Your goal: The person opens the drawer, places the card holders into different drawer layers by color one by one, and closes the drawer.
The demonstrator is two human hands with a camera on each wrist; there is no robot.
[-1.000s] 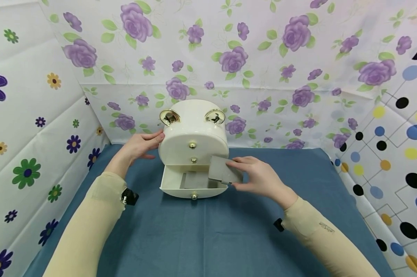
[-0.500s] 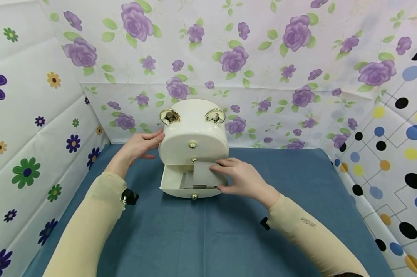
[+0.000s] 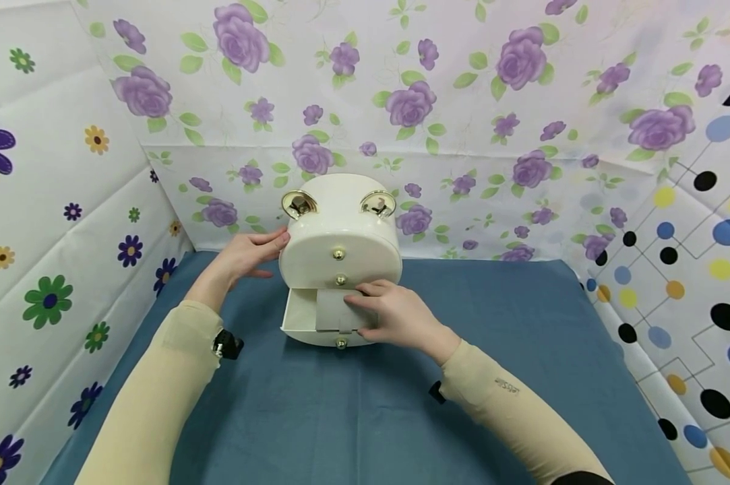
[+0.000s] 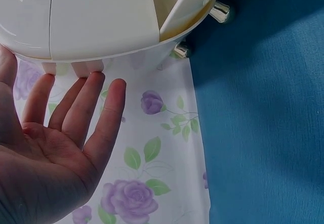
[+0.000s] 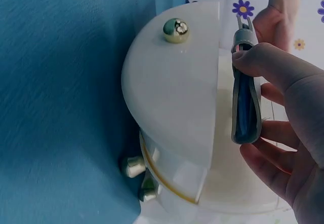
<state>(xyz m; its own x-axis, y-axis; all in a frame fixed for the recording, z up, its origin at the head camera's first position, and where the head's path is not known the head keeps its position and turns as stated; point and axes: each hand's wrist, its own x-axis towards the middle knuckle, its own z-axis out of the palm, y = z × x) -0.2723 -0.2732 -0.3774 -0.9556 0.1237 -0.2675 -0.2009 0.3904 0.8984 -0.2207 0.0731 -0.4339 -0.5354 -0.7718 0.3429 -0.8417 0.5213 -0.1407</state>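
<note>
A cream-white rounded organizer box (image 3: pixel 307 266) stands near the back wall, its bottom drawer (image 3: pixel 300 311) pulled out. My right hand (image 3: pixel 404 316) pinches a grey folded wallet (image 3: pixel 333 312) over that drawer. Seen edge-on in the right wrist view, the wallet (image 5: pixel 246 102) has a strap at one end, with my thumb on one side and fingers on the other. On the box's left side, my left hand (image 3: pixel 246 256) rests its fingertips. The left wrist view shows those fingers (image 4: pixel 93 95) fairly straight, some tips touching the glossy side.
Two gold ear-like rings (image 3: pixel 378 203) sit on top of the box, and small gold knobs (image 3: pixel 338 254) mark its front. A blue cloth (image 3: pixel 365 417) covers the table. Flower-patterned sheets (image 3: pixel 462 135) hang behind and at the left; a dotted sheet (image 3: pixel 698 283) hangs at the right.
My right hand has carried the wallet leftward, from the drawer's right edge to over its middle. A grey flat shape seen earlier inside the drawer is now covered. The left hand has stayed put.
</note>
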